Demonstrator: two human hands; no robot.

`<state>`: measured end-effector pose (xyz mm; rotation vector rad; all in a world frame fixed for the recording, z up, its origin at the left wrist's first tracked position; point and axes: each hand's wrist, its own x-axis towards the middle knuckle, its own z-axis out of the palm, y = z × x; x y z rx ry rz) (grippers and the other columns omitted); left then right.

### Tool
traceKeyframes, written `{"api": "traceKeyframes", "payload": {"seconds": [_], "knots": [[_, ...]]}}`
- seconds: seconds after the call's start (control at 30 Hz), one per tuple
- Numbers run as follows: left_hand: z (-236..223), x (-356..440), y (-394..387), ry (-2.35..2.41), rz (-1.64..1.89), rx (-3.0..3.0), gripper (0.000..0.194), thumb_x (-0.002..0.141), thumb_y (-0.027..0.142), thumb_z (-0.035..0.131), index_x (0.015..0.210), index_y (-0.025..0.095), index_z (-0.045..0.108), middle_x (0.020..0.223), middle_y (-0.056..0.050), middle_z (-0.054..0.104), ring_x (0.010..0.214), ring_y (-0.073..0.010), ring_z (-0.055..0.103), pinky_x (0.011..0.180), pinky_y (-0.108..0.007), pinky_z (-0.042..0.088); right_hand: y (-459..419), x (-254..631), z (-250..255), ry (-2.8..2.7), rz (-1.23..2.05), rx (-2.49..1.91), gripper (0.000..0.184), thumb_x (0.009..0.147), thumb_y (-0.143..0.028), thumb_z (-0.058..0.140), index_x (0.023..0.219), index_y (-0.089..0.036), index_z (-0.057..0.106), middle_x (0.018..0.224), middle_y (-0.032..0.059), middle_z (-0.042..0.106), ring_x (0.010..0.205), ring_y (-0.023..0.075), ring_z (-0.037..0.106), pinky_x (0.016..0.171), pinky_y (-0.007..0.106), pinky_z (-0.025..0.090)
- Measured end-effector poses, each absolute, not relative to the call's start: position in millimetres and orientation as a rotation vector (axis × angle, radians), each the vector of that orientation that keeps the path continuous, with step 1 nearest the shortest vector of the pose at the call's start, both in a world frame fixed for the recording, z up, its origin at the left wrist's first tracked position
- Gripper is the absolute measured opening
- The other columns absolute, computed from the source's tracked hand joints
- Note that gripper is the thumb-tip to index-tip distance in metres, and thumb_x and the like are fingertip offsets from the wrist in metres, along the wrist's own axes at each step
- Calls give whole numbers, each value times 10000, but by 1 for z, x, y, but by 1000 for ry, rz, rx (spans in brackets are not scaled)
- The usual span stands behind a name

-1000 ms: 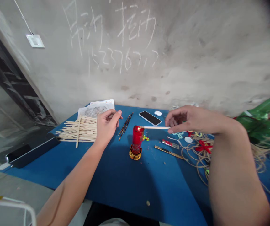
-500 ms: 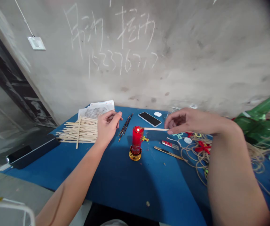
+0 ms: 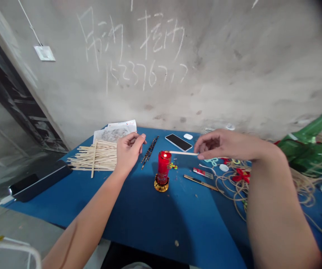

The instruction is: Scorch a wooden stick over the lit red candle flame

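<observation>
As the right hand point(image 3: 222, 145) is pinching a thin wooden stick point(image 3: 183, 153) by one end, its far tip reaching the flame of a red candle point(image 3: 164, 168), the curled left hand point(image 3: 128, 153) is hovering beside a pile of wooden sticks point(image 3: 93, 158), its grip unclear. A loosening pinch is risking burning wood dropping toward coiled twine point(image 3: 230, 183) on the blue surface point(image 3: 149, 224).
</observation>
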<state>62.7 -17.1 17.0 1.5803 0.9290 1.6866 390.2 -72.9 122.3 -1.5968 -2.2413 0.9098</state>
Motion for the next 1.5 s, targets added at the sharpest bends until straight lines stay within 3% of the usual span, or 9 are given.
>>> {"api": "traceKeyframes", "payload": {"seconds": [1.0, 1.1, 1.17, 1.33, 1.37, 1.43, 1.5], "knots": [[20, 58, 2, 940, 1761, 1473, 291, 897, 378, 778, 661, 222, 716, 464, 50, 522, 408, -86, 439, 428, -246, 304, -76, 378, 123, -2291, 881, -1557, 470, 828, -727, 863, 1099, -343, 874, 971, 42, 806, 841, 231, 682, 680, 362, 502], [37, 48, 39, 940, 1907, 1094, 276, 872, 299, 727, 625, 219, 633, 447, 65, 475, 391, -69, 369, 412, -248, 221, -76, 374, 124, -2279, 908, -1516, 466, 832, -714, 866, 1079, -319, 871, 946, 44, 801, 822, 220, 672, 674, 353, 490], [56, 41, 66, 957, 1935, 781, 361, 928, 274, 657, 602, 232, 506, 423, 90, 373, 372, -63, 281, 404, -261, 168, -74, 373, 124, -2270, 927, -1504, 468, 835, -707, 870, 1085, -312, 867, 970, 49, 812, 844, 227, 686, 682, 353, 491], [126, 44, 82, 838, 1914, 863, 501, 1008, 425, 723, 657, 244, 414, 447, 113, 300, 379, -53, 240, 410, -293, 148, -66, 375, 120, -2284, 962, -1483, 407, 858, -643, 885, 1111, -326, 863, 988, 40, 822, 896, 245, 715, 727, 365, 512], [142, 46, 72, 768, 1912, 978, 517, 1032, 431, 708, 658, 244, 404, 454, 112, 302, 378, -49, 249, 412, -294, 157, -66, 375, 120, -2281, 966, -1468, 388, 861, -625, 888, 1110, -328, 864, 992, 38, 823, 903, 246, 717, 732, 367, 515], [170, 51, 41, 612, 1973, 1177, 484, 1112, 318, 519, 656, 228, 385, 478, 110, 314, 354, -28, 259, 423, -254, 158, -65, 375, 120, -2277, 982, -1440, 363, 863, -602, 893, 1099, -327, 866, 977, 37, 823, 899, 245, 719, 737, 370, 520], [187, 49, 7, 584, 2022, 1413, 482, 1157, 184, 259, 755, 166, 523, 602, 90, 450, 408, -5, 446, 544, -184, 315, -65, 373, 122, -2273, 996, -1425, 367, 866, -613, 892, 1080, -315, 867, 937, 40, 818, 874, 246, 721, 744, 379, 530]]}}
